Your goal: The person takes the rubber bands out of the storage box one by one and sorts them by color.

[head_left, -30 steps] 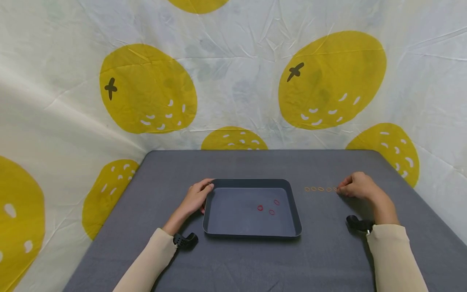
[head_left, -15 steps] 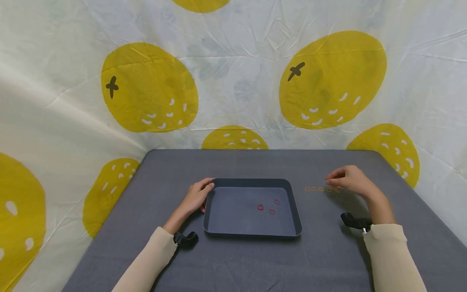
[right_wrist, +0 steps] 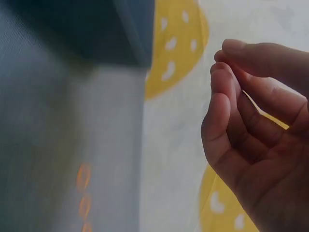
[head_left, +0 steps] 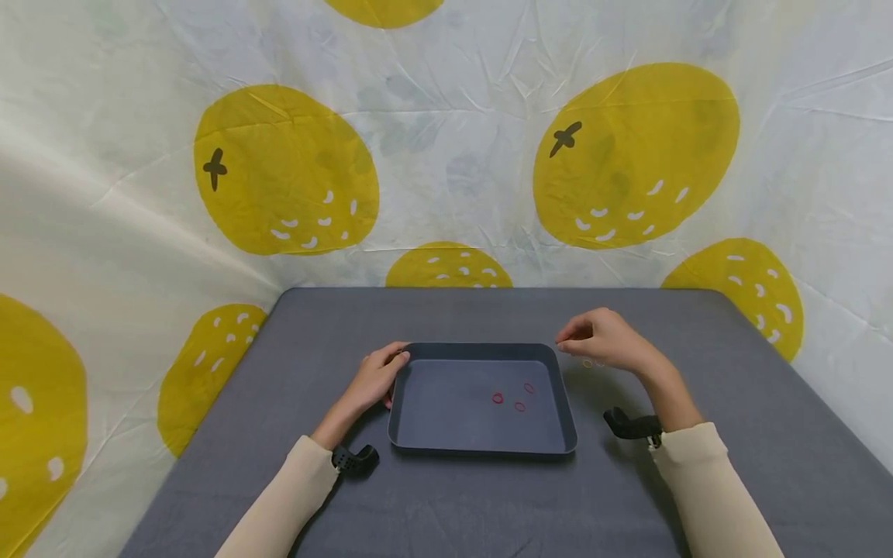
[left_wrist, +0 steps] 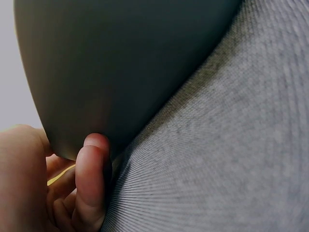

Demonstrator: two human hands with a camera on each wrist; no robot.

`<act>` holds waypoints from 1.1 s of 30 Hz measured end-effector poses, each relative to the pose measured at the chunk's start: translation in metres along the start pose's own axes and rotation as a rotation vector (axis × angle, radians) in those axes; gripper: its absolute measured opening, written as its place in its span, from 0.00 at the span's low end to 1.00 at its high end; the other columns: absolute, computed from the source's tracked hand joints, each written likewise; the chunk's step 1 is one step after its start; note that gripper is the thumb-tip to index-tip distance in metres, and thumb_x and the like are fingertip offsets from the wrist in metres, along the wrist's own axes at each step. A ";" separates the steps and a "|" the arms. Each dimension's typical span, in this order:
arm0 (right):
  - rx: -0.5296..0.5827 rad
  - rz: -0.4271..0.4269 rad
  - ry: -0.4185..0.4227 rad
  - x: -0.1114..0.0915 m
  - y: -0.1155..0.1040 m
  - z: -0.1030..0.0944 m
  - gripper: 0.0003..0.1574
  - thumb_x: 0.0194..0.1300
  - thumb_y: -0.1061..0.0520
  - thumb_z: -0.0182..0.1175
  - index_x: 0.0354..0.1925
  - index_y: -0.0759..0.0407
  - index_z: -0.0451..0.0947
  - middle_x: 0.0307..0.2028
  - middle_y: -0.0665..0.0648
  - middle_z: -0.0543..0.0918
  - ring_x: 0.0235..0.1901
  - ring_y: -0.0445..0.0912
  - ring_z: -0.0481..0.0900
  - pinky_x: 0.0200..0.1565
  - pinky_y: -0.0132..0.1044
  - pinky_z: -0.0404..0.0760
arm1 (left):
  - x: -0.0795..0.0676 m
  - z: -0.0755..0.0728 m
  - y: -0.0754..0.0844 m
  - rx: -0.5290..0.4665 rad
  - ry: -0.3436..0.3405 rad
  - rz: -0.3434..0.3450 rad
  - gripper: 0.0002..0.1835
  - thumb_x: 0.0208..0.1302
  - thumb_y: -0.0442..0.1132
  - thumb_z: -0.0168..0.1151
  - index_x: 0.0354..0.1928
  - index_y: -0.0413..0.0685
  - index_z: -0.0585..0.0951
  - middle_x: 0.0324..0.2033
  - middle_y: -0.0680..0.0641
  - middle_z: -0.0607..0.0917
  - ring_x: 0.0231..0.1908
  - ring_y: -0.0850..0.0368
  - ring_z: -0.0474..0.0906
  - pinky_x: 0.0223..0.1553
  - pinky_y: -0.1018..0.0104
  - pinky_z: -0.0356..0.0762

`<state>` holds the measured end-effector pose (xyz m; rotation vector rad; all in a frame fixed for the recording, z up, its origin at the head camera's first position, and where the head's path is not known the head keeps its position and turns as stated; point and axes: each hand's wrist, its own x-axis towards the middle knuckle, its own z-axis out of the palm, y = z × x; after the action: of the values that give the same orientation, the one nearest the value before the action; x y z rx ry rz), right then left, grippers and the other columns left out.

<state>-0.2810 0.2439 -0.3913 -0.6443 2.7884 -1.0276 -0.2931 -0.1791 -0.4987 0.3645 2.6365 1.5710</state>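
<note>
A dark grey rectangular tray (head_left: 446, 446) lies on the table with three small red rubber bands (head_left: 498, 402) inside, right of its middle. My left hand (head_left: 370, 380) grips its left side near the far corner, thumb on the rim. In the left wrist view, bent fingers (left_wrist: 91, 179) press the tray's outer wall (left_wrist: 111, 72). Just past the tray's far right corner hovers my right hand (head_left: 607, 341), thumb and fingertips close together, nothing visible between them. Beneath it, a row of orange rubber bands (right_wrist: 83, 176) is partly hidden in the head view.
The table (head_left: 460, 511) has a grey cloth cover. Behind and around it hangs a white curtain (head_left: 453, 170) printed with big yellow fruit. Each wrist carries a black camera mount (head_left: 356, 460).
My right hand has left the right end of the orange row, lifted and moved left to the tray's far right corner. My left hand, the tray and the red rubber bands have stayed put.
</note>
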 end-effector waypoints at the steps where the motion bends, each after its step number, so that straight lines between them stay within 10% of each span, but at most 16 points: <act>1: 0.004 -0.016 -0.011 0.004 -0.005 0.003 0.11 0.70 0.57 0.67 0.45 0.63 0.89 0.39 0.60 0.90 0.37 0.53 0.86 0.34 0.37 0.83 | 0.000 0.000 -0.001 0.000 -0.001 0.000 0.22 0.81 0.50 0.52 0.70 0.56 0.77 0.16 0.45 0.80 0.06 0.56 0.74 0.11 0.54 0.80; 14: -0.040 -0.202 -0.240 0.046 -0.042 0.064 0.04 0.66 0.59 0.70 0.39 0.59 0.88 0.34 0.50 0.90 0.33 0.38 0.84 0.36 0.33 0.84 | 0.002 0.003 -0.002 -0.020 -0.006 0.000 0.22 0.81 0.50 0.52 0.70 0.55 0.77 0.13 0.48 0.77 0.05 0.55 0.74 0.10 0.54 0.79; 33: -0.106 -0.162 -0.374 0.056 -0.035 0.090 0.08 0.59 0.65 0.72 0.29 0.53 0.86 0.25 0.46 0.86 0.25 0.36 0.78 0.30 0.30 0.77 | 0.003 0.000 0.001 -0.017 0.006 -0.028 0.20 0.80 0.50 0.52 0.69 0.59 0.78 0.15 0.46 0.78 0.06 0.55 0.74 0.10 0.53 0.79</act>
<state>-0.2986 0.1431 -0.4351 -0.9763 2.5056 -0.6964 -0.2958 -0.1782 -0.4970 0.3215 2.6191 1.5884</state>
